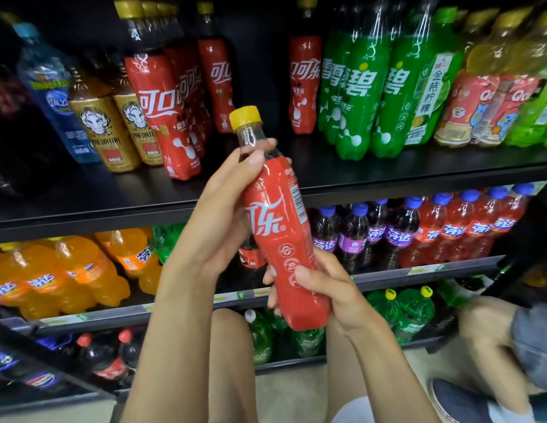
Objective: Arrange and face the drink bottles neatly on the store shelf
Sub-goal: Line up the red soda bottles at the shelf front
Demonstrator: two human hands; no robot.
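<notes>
red cola bottle [277, 218], tilted, gripped by both hands: left hand [223, 206] near its neck, right hand [327, 290] round its base.

Left hand [223, 206] grips above; right hand [325, 290] grips below

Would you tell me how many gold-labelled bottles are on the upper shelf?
2. The left gold bottle stands beside the blue water bottle; the right gold bottle, next to the front red cola bottle. Others may be hidden behind them.
</notes>
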